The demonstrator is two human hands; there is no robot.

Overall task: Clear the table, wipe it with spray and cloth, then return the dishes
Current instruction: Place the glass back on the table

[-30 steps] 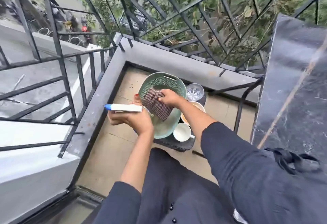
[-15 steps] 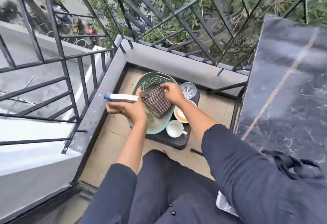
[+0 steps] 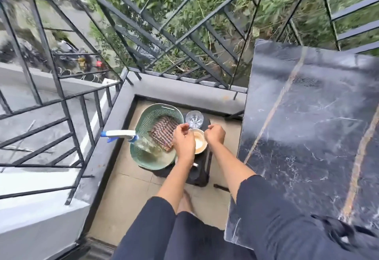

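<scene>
A green plastic basket (image 3: pixel 143 120) stands on a low black stool (image 3: pixel 202 174) on the balcony floor. In it lie the folded checked cloth (image 3: pixel 164 131) and the spray bottle (image 3: pixel 120 134), whose white and blue head pokes out over the left rim. A clear glass (image 3: pixel 194 118) and a cream bowl (image 3: pixel 200 142) stand beside the basket. My left hand (image 3: pixel 183 139) hovers over the bowl's left edge, fingers loosely bent, holding nothing. To the right of the bowl, my right hand (image 3: pixel 214 135) has its fingers curled under and also holds nothing. My left forearm hides most of a white cup (image 3: pixel 194 165).
The black marble table (image 3: pixel 307 126) fills the right side, its top bare. A grey ledge (image 3: pixel 114 116) with black metal railing (image 3: pixel 86 124) closes the balcony on the left and far sides. Beige floor tiles (image 3: pixel 127 194) show in front of the stool.
My left hand let go of the spray bottle, which now lies in the basket. My right hand released the cloth into the basket. Both hands moved right, to the bowl.
</scene>
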